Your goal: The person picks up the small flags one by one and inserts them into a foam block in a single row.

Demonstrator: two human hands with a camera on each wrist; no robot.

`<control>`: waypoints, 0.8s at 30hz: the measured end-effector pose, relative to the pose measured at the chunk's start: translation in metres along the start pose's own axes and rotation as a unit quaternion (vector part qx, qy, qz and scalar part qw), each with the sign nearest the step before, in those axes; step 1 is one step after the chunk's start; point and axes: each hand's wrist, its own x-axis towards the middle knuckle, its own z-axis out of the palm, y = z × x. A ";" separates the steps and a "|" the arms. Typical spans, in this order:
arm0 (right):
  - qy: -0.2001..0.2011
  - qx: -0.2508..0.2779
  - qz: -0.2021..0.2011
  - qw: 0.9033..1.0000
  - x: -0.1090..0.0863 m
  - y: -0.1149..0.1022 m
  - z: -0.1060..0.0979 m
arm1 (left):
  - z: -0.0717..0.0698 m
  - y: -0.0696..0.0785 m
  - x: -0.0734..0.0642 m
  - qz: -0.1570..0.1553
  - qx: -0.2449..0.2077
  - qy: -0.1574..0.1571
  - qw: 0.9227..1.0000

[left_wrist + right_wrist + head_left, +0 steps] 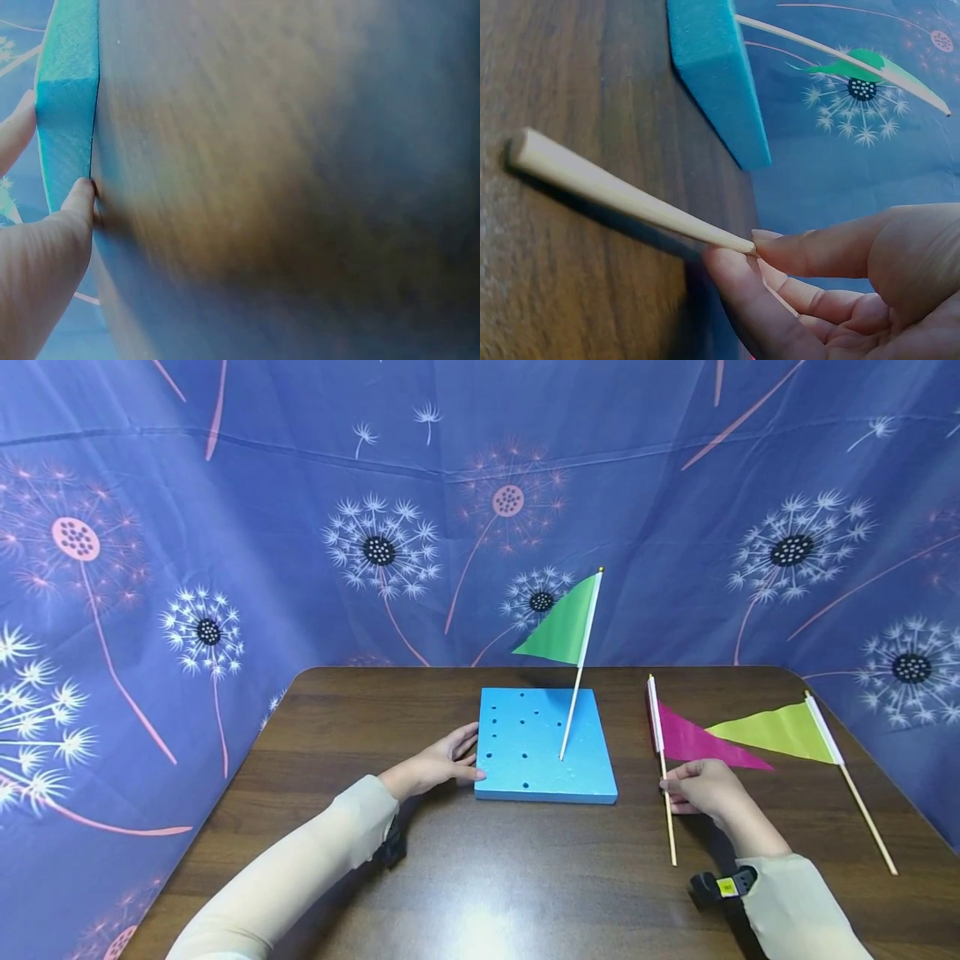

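Note:
My left hand (pixel 435 766) rests at the left edge of a blue foam block (pixel 555 783) with holes in its top, its thumb at the near left corner. In the left wrist view its fingertips touch the side of the block. A green pennant flag (pixel 564 628) stands in the block, its stick tilted to the right. To the right of the block, my right hand (pixel 707 793) pinches the wooden stick of a magenta pennant flag (pixel 690 739) between thumb and fingers. The right wrist view shows the bare lower end of that stick (pixel 622 187) close over the table.
A yellow-green pennant flag (pixel 791 735) lies on the brown wooden table (pixel 337 718) at the far right, its tip close to the magenta cloth. Behind the table hangs a blue curtain (pixel 285 527) with dandelion prints.

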 end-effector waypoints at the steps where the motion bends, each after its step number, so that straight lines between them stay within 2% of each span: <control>1: 0.001 -0.001 -0.003 1.000 0.000 0.000 -0.001 | 0.000 0.000 0.000 0.001 0.001 0.000 1.000; 7: 0.012 -0.001 -0.019 1.000 -0.001 -0.005 -0.005 | 0.002 0.000 0.001 -0.005 0.005 0.007 1.000; 15: 0.016 0.040 -0.048 0.998 -0.003 -0.009 -0.008 | 0.005 0.002 -0.002 -0.005 0.003 -0.003 1.000; 24: 0.086 0.015 -0.065 0.994 -0.007 -0.024 -0.009 | 0.004 0.002 -0.001 0.004 0.002 -0.001 1.000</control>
